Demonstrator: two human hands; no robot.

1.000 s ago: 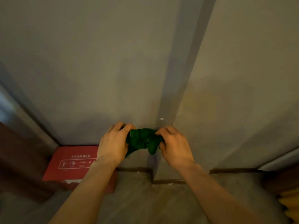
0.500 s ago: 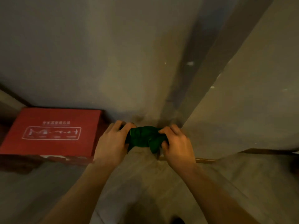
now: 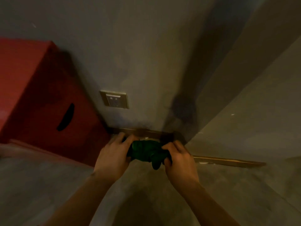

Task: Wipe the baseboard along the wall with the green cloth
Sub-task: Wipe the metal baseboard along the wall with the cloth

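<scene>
Gripping: left hand [image 3: 113, 156] and right hand [image 3: 179, 160] curl closed on the bunched green cloth [image 3: 146, 152], 1 at each end, likely to keep it compact.
Cloth place: just before the baseboard [image 3: 146, 132], contact unclear.
Neighbours: red box [image 3: 48, 95] left of baseboard; wall socket [image 3: 114, 99] above it.

Two bare hands, the left hand [image 3: 112, 156] and the right hand [image 3: 179, 160], with one green cloth [image 3: 146, 152] bunched between them. One red box [image 3: 44, 95] stands at the left (a single dark slot in its side). One wall socket [image 3: 114, 99]. Two visible runs of baseboard [image 3: 228, 161], either side of the corner.
</scene>
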